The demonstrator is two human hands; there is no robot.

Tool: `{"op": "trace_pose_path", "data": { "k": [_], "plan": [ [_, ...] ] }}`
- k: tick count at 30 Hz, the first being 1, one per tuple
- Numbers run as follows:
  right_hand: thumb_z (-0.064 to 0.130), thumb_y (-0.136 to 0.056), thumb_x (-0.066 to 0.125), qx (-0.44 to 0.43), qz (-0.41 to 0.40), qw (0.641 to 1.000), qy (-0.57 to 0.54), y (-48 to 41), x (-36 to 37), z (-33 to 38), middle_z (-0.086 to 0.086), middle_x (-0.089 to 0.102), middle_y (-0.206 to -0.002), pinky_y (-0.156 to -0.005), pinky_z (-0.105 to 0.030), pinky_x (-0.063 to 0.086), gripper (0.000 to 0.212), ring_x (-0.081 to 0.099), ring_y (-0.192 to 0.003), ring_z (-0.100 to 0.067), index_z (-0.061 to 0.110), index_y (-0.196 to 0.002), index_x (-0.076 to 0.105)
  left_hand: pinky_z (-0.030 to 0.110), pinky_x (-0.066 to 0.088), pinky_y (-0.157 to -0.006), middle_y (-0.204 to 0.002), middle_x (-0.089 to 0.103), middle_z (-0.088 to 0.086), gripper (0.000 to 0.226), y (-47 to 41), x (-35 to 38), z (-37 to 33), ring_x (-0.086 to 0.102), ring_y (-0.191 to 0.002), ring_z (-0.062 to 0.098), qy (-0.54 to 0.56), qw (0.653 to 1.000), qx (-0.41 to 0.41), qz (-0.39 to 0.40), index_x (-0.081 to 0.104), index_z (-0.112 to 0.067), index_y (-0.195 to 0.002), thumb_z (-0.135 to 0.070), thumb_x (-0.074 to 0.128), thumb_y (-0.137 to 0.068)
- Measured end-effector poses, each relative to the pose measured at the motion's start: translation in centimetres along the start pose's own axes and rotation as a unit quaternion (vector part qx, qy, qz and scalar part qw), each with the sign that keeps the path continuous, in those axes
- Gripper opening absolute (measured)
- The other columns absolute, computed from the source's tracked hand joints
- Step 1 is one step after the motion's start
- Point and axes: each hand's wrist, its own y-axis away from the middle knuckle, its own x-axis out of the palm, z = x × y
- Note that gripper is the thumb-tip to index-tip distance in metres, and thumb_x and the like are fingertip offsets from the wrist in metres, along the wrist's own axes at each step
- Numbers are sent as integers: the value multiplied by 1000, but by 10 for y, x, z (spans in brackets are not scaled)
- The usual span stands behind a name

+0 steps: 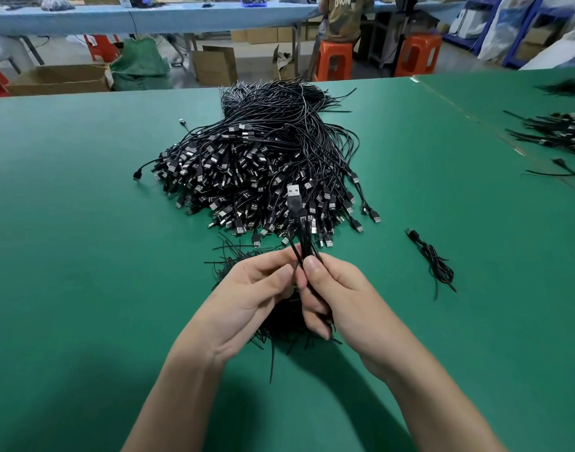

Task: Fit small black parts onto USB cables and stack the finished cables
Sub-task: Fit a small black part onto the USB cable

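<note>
Both hands meet over the green table (83, 230). The left hand (247, 288) pinches the USB cable (294, 200) btw thumb and fingertips. The right hand (341, 288) grips it w/ thumb on top and fingers curled round the folded strands — plug end up, metal face to camera. A heap of thin black strips (235, 254) lies under the hands. One coiled cable (437, 265) lies to the right. Beyond sits a big cable pile (253, 158). Far back are cardboard boxes (61, 80) — contents not visible. A seated person's shirt (344, 17) reads "OWN".

Two hands, the left hand (243, 298) and right hand (341, 298); one big cable heap (256, 164); one coiled cable (436, 262); two orange stools (333, 60).
</note>
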Motion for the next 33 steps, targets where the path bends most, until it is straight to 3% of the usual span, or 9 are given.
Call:
{"op": "trace_pose_path", "data": {
  "k": [3, 6, 9, 13, 17, 23, 29, 31, 33],
  "plan": [
    [26, -111, 36, 6, 22, 1000, -12, 2, 1, 5, 1, 33, -59, -46, -23, 29, 37, 31, -46, -15, 16, -77, 48, 24, 57, -89, -103, 78, 3, 41, -2, 5, 3, 73, -96, 11, 7, 1000, 10, -5, 80, -16, -111, -32, 90, -75],
    [24, -111, 34, 35, 58, 998, -21, 2, -4, 8, 4, 27, -59, -45, -19, 22, 36, 22, -50, -14, 15, -77, 45, 24, 56, -90, -93, 77, -1, 43, 0, 8, 7, 72, -93, 9, 1, 1000, 14, -1, 81, -17, -109, -37, 92, -72],
    [27, -111, 35, 65, 112, 991, -32, 3, -13, 7, 4, 27, -60, -45, -19, 24, 35, 24, -47, -11, 15, -81, 47, 25, 55, -92, -92, 75, 3, 50, 3, 10, 10, 70, -95, 12, -19, 1000, 8, -13, 81, -17, -110, -43, 94, -69],
    [26, -110, 38, 94, 156, 979, -94, 5, -21, -1, 2, 29, -62, -46, -21, 26, 34, 26, -44, -10, 18, -80, 52, 21, 54, -90, -93, 77, -2, 32, 5, 13, 10, 71, -94, 8, -46, 999, 20, 3, 82, -21, -103, -41, 87, -78],
    [31, -107, 45, 114, 155, 969, -156, 5, -22, -6, 3, 30, -67, -46, -19, 25, 26, 25, -49, -10, 19, -85, 54, 20, 54, -87, -75, 69, -7, 22, 5, 14, 9, 65, -80, 5, -91, 995, 23, -32, 81, -26, -86, -47, 85, -80],
    [31, -106, 44, 122, 143, 948, -257, 7, -22, -7, 0, 35, -73, -50, -25, 23, 25, 29, -57, -13, 12, -100, 60, 20, 55, -71, -70, 61, -10, 6, 5, 17, 6, 66, -64, 10, -126, 989, 42, -58, 77, -31, -86, -32, 74, -91],
    [32, -110, 41, 63, 55, 992, -90, 8, -17, -9, 0, 40, -63, -49, -24, 32, 34, 34, -51, -14, 18, -85, 59, 19, 55, -65, -69, 61, -9, 12, 5, 20, 12, 67, -62, 10, -179, 979, 64, -72, 68, -15, -99, -21, 58, -99],
    [33, -110, 41, 28, 30, 999, 21, 8, -16, -9, -6, 51, -62, -55, -33, 41, 37, 46, -52, -19, 14, -82, 56, 29, 57, -59, -67, 66, 6, 16, 6, 23, 13, 69, -56, 26, -175, 981, 58, -63, 62, -13, -102, -28, 58, -100],
    [36, -104, 49, -16, -24, 988, 153, 9, -16, -8, 2, 64, -69, -63, -31, 48, 24, 60, -60, -16, 23, -89, 61, 29, 57, -63, -74, 71, 9, 15, 5, 23, 14, 71, -65, 25, -191, 976, 68, -78, 66, -18, -101, -30, 57, -100]
  ]
}}
